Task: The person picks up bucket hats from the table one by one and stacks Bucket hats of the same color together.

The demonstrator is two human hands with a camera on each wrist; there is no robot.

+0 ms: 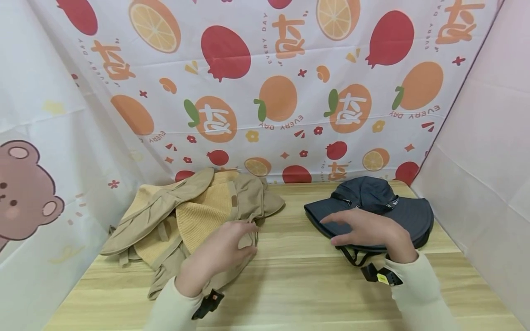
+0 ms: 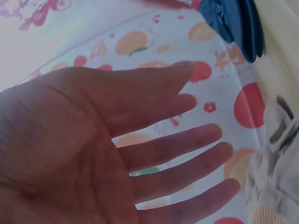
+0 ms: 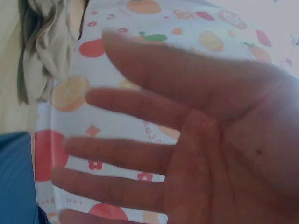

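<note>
In the head view my left hand [image 1: 219,250] hovers in front of a pile of tan sun hats [image 1: 207,207] with woven straw-coloured parts, overlapping their right side. Its fingers are spread and straight in the left wrist view, and nothing is held. On the right, my right hand [image 1: 368,227] is over the front brim of a wide-brimmed navy hat [image 1: 362,195]. A dark chin strap [image 1: 355,258] hangs from the hat's front edge. The right wrist view shows this palm bare, its fingers extended and apart.
The hats lie on a light wooden table [image 1: 290,289]. A fruit-print cloth [image 1: 277,119] hangs behind it. White cloth with a bear print [image 1: 26,193] hangs at the left, and a plain white sheet [image 1: 484,161] at the right. Each wrist wears a small dark band.
</note>
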